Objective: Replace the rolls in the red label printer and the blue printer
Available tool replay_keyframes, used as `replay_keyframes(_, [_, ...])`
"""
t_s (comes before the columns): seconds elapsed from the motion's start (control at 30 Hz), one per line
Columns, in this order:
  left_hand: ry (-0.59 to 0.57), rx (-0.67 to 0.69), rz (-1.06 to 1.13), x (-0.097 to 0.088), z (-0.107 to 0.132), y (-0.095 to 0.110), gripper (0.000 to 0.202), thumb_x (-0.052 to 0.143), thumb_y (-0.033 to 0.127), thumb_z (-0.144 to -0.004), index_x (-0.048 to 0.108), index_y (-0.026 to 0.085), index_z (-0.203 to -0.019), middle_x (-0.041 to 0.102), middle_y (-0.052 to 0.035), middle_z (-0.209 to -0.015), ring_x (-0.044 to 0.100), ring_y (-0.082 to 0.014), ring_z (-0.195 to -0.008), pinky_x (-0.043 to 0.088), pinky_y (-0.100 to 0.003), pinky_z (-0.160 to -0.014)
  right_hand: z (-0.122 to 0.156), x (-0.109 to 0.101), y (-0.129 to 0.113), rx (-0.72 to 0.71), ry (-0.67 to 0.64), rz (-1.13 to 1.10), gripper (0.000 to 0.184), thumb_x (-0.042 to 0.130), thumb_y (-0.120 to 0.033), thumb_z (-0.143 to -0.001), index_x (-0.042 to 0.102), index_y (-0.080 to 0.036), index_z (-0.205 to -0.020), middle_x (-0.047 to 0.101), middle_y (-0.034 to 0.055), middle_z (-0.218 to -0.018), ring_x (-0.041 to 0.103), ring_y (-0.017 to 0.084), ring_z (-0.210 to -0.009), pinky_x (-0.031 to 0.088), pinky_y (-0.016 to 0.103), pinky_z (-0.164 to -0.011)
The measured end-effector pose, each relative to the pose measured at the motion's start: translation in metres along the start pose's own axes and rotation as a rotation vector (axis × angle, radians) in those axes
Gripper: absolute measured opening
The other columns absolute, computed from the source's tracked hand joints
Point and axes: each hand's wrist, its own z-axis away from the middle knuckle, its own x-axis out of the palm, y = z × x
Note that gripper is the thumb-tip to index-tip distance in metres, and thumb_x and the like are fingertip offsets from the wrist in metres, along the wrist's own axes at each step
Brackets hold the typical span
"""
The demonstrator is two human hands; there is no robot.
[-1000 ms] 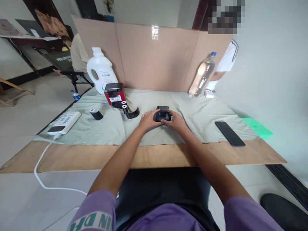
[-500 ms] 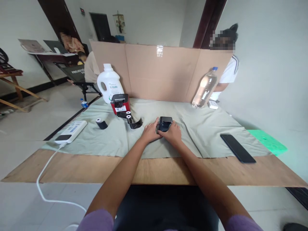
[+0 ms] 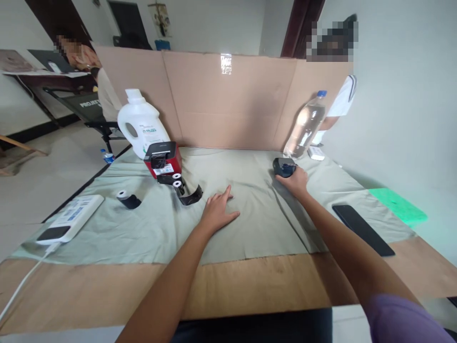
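Observation:
My right hand (image 3: 295,182) is wrapped round a small black printer-like device (image 3: 283,166), far right on the grey-green cloth (image 3: 250,224), close to a clear water bottle (image 3: 304,125). My left hand (image 3: 216,210) lies flat on the cloth with fingers spread, holding nothing. Just left of it lies a curved black cover piece (image 3: 189,195). Beyond that stands a red and black printer (image 3: 162,159) with its lid up, and two white-cored paper rolls (image 3: 176,179) in front of it.
A loose black roll (image 3: 127,199) and a white power bank with cable (image 3: 69,221) lie at the left. A white jug (image 3: 141,124) stands at the back left. A black phone (image 3: 362,229) lies at the right. A cardboard screen (image 3: 228,102) walls the back; people sit behind it.
My right hand has carried the black device from the middle of the cloth to the far right by the bottle. My left hand let go of it and now rests flat.

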Motion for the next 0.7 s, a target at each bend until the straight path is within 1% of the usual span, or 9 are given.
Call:
replay_keyframes(0.13, [-0.01,-0.006,0.013,-0.001,-0.001,0.002,0.093,0.071,0.042,-0.078,0.025,0.026,-0.157,0.063,-0.0064,-0.137,0.05,-0.0289,-0.129,0.032,-0.048,-0.11,-0.032,0.016,0.016,0.096,0.019,0.098,0.077,0.076,-0.056,-0.065,0.052,-0.011,-0.123,0.06,0.023,-0.125,0.053,0.04,-0.12,0.041,0.052,-0.101])
replay_keyframes(0.3, [-0.004,-0.011,0.024,0.001,-0.001,0.0,0.091,0.074,0.042,-0.076,0.031,0.023,-0.155,0.064,-0.0081,-0.134,0.05,-0.0298,-0.129,0.032,-0.049,-0.111,-0.043,0.029,0.024,0.192,-0.033,0.114,0.088,0.075,-0.06,-0.064,0.048,-0.008,-0.13,0.054,0.0264,-0.133,0.046,0.043,-0.128,0.035,0.056,-0.107])
replay_keyframes(0.37, [0.044,0.0,0.074,0.0,-0.001,0.0,0.077,0.071,0.038,-0.079,0.041,0.023,-0.149,0.068,-0.0074,-0.128,0.054,-0.0277,-0.124,0.035,-0.046,-0.109,-0.041,0.024,0.02,0.249,-0.018,0.103,0.096,0.076,-0.061,-0.063,0.045,-0.005,-0.133,0.05,0.0303,-0.137,0.043,0.046,-0.13,0.032,0.059,-0.107])
replay_keyframes(0.43, [0.152,-0.017,0.163,-0.004,-0.002,0.003,0.048,0.063,0.031,-0.085,0.056,0.021,-0.132,0.072,-0.0056,-0.113,0.061,-0.0226,-0.111,0.041,-0.04,-0.103,-0.035,0.014,0.009,0.272,0.09,0.07,0.105,0.079,-0.06,-0.061,0.039,-0.002,-0.139,0.044,0.0353,-0.14,0.041,0.047,-0.129,0.033,0.059,-0.104])
replay_keyframes(0.5, [0.266,-0.053,0.239,-0.009,-0.003,0.009,0.021,0.055,0.026,-0.09,0.064,0.02,-0.107,0.072,-0.0032,-0.094,0.065,-0.0173,-0.092,0.046,-0.032,-0.09,-0.025,0.001,-0.015,0.16,0.238,-0.011,0.104,0.079,-0.054,-0.064,0.036,-0.002,-0.143,0.043,0.036,-0.139,0.044,0.044,-0.125,0.037,0.055,-0.098])
replay_keyframes(0.57, [0.278,-0.045,0.247,-0.011,-0.004,0.017,0.013,0.052,0.025,-0.09,0.063,0.02,-0.093,0.069,-0.001,-0.079,0.064,-0.0147,-0.076,0.046,-0.027,-0.075,-0.01,-0.008,-0.053,-0.115,0.268,-0.147,0.079,0.071,-0.047,-0.073,0.047,-0.009,-0.138,0.053,0.0284,-0.13,0.053,0.036,-0.113,0.043,0.049,-0.091])
replay_keyframes(0.6, [0.229,-0.011,0.217,-0.01,-0.004,0.022,0.012,0.053,0.026,-0.089,0.063,0.02,-0.091,0.068,-0.0003,-0.076,0.063,-0.0146,-0.072,0.044,-0.026,-0.07,-0.001,-0.01,-0.079,-0.282,0.193,-0.22,0.061,0.066,-0.043,-0.077,0.056,-0.012,-0.129,0.061,0.0222,-0.118,0.057,0.032,-0.104,0.045,0.045,-0.088])
replay_keyframes(0.63, [0.158,0.032,0.174,-0.008,-0.003,0.026,0.011,0.055,0.027,-0.088,0.064,0.021,-0.09,0.067,-0.0001,-0.074,0.062,-0.015,-0.07,0.043,-0.026,-0.067,0.008,-0.009,-0.107,-0.431,0.054,-0.301,0.044,0.062,-0.04,-0.081,0.063,-0.015,-0.117,0.067,0.0159,-0.105,0.061,0.027,-0.093,0.047,0.041,-0.084])
replay_keyframes(0.7, [0.003,0.095,0.079,-0.001,-0.002,0.031,0.013,0.056,0.029,-0.086,0.065,0.022,-0.092,0.069,-0.0003,-0.074,0.063,-0.0166,-0.069,0.04,-0.026,-0.063,0.029,0.0,-0.171,-0.649,-0.266,-0.411,0.026,0.056,-0.034,-0.086,0.069,-0.018,-0.102,0.071,0.0091,-0.091,0.063,0.02,-0.076,0.05,0.034,-0.077])
